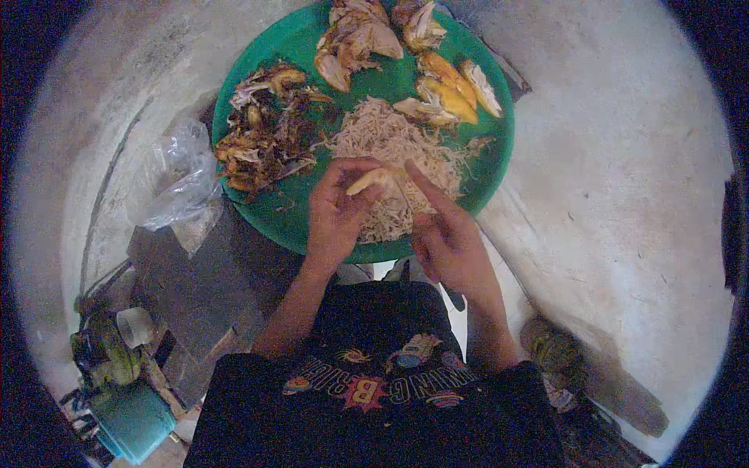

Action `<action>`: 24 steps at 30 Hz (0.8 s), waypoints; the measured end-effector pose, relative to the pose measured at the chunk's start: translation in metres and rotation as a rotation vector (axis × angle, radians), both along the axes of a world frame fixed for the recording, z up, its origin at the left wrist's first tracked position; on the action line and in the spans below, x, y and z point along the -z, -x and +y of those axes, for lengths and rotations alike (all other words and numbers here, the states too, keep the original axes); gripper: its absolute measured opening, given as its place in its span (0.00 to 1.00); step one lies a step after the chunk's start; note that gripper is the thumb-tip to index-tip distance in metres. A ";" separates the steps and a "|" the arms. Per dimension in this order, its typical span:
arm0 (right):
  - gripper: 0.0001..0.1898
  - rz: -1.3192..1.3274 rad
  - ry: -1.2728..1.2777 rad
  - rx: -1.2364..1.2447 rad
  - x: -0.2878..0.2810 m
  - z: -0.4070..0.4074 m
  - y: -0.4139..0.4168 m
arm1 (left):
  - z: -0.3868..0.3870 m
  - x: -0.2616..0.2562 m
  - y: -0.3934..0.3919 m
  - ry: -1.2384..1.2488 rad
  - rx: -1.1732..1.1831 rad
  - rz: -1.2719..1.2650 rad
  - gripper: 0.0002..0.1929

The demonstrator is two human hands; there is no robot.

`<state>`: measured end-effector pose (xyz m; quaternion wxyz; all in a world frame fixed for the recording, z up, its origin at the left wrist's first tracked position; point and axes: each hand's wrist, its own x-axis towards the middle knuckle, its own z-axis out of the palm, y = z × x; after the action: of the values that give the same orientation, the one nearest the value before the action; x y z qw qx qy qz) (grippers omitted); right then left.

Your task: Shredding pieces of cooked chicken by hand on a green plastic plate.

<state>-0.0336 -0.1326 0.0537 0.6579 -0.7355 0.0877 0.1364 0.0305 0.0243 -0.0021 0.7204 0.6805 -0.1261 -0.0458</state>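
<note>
My left hand point(339, 205) grips a pale yellowish piece of chicken meat point(374, 180) between thumb and fingers, over a round green tray point(275, 219). Close on its right is my right hand point(442, 228), index finger stretched along the piece's right side; whether it pinches any meat cannot be made out. Under both hands lies a heap of shredded chicken point(386, 131). Browned bones and skin point(269, 128) are piled on the tray's left side. Larger cooked chicken pieces point(360, 41) lie at the far edge, and yellow-skinned pieces point(447, 88) at the far right.
Left of the tray rests a clear plastic bag point(178, 175). A turquoise container point(137, 418) and a white cup-like object point(134, 327) stand at the lower left. Pale wall or floor surfaces surround the tray. A dark bundle point(553, 351), not clearly identifiable, lies at the lower right.
</note>
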 end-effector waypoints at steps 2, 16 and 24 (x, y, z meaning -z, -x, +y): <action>0.26 0.001 0.003 -0.012 0.007 0.001 -0.004 | 0.000 0.003 0.001 -0.013 -0.013 -0.009 0.12; 0.25 -0.280 0.753 0.144 0.053 0.010 -0.045 | -0.017 0.006 -0.003 -0.076 -0.305 0.035 0.09; 0.21 -0.034 -0.157 0.008 0.033 -0.037 -0.033 | 0.015 0.035 -0.014 0.348 -0.108 0.373 0.10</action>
<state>-0.0009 -0.1699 0.0206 0.7155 -0.6835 0.0686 0.1275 0.0443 0.0396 -0.0373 0.8389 0.5317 0.0393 -0.1096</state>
